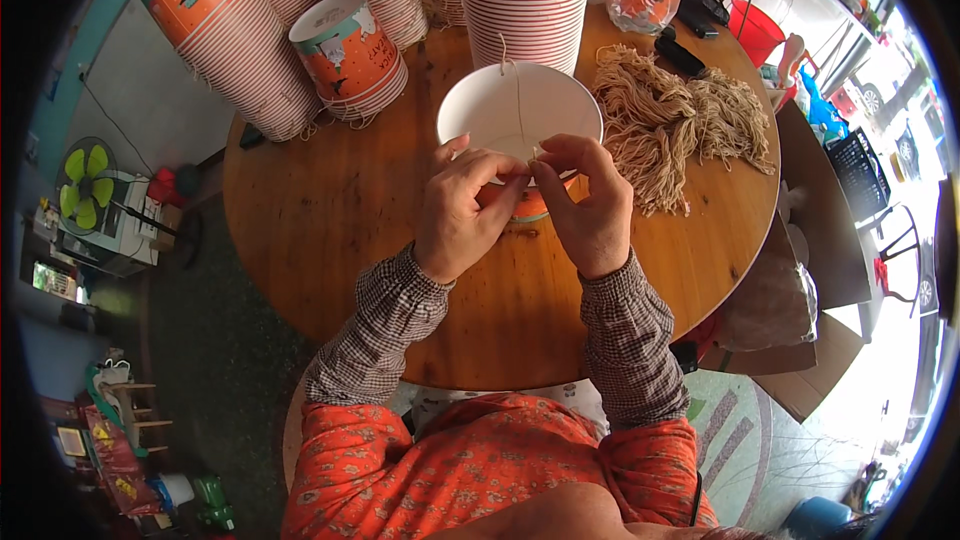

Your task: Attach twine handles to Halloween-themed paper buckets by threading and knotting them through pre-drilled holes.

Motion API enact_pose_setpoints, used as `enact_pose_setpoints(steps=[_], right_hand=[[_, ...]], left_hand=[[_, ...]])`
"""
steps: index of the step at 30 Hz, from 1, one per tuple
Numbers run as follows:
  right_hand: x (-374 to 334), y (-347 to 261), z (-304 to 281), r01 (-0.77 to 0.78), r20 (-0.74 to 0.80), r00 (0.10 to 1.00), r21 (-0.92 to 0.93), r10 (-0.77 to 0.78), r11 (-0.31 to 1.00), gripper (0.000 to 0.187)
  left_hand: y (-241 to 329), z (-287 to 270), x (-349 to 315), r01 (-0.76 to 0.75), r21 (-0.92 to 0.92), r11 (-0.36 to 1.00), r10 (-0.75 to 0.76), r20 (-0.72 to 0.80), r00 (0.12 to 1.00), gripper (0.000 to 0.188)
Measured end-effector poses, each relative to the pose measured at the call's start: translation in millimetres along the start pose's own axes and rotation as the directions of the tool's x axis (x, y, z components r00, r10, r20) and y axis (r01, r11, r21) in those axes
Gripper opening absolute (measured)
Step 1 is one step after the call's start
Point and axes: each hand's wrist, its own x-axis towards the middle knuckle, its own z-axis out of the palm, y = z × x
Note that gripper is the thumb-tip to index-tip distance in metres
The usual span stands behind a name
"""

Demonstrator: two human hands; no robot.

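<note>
A paper bucket, white inside and orange outside, stands upright in front of me with its mouth open. From its far rim a thin beige cord runs across the inside to my fingers. At the near rim, my left hand pinches the cord's end between thumb and forefinger. My right hand pinches at the same spot, its fingertips touching the left ones. The fingertips partly cover the near rim, so a hole or knot there cannot be made out.
A tall stack of nested buckets stands behind, with more stacks and a short stack at left. Loose beige cords lie in a heap at right, beside a black object. The round wooden table carries everything.
</note>
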Motion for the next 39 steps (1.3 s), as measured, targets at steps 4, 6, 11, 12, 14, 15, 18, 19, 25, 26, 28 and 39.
enact_pose_setpoints(steps=[4,6,11,12,14,15,18,19,25,26,28,39], right_hand=[[-1,0,1,-0.021,-0.009,1.0,0.028,0.021,0.999,0.02],[-2,1,2,-0.018,-0.012,1.0,0.028,0.019,0.999,0.02],[-2,1,3,-0.025,-0.019,0.999,0.038,0.026,0.999,0.02],[-2,1,3,-0.025,-0.02,0.999,0.039,0.026,0.999,0.02],[-2,1,2,-0.031,-0.016,0.999,0.044,0.032,0.999,0.019],[-2,1,2,-0.032,-0.017,0.999,0.044,0.033,0.999,0.019],[-3,1,1,-0.048,-0.031,0.998,0.042,0.05,0.998,0.017],[-3,2,0,-0.045,-0.043,0.998,0.036,0.046,0.998,0.017],[-4,-1,2,-0.018,-0.064,0.998,0.022,0.019,1.0,0.015],[-4,-2,1,-0.023,-0.071,0.997,0.014,0.024,1.0,0.015],[-4,-3,-1,0.036,-0.068,0.997,-0.06,-0.04,0.998,0.014],[0,0,-1,0.235,-0.03,0.968,-0.224,-0.247,0.946,0.015]], left_hand=[[-1,2,-1,0.033,-0.007,0.999,-0.034,-0.007,0.999,0.01],[-1,3,-2,0.048,-0.006,0.999,-0.048,-0.013,0.999,0.011],[-4,6,-3,0.058,-0.053,0.997,-0.06,-0.046,0.997,0.01],[-2,5,-3,0.058,-0.052,0.997,-0.06,-0.045,0.997,0.01],[5,4,0,0.073,-0.062,0.995,-0.076,-0.052,0.996,0.011],[6,5,0,0.073,-0.062,0.995,-0.076,-0.051,0.996,0.011],[10,6,0,0.089,-0.045,0.995,-0.091,-0.058,0.994,0.011],[12,6,1,0.099,-0.04,0.994,-0.101,-0.057,0.993,0.011],[14,11,-2,0.039,0.084,0.996,-0.029,-0.127,0.992,0.012],[15,12,-2,0.032,0.124,0.992,-0.015,-0.135,0.991,0.012],[16,12,0,0.042,0.098,0.994,-0.028,-0.134,0.991,0.011],[11,9,5,0.162,-0.024,0.986,-0.163,-0.049,0.985,0.006]])
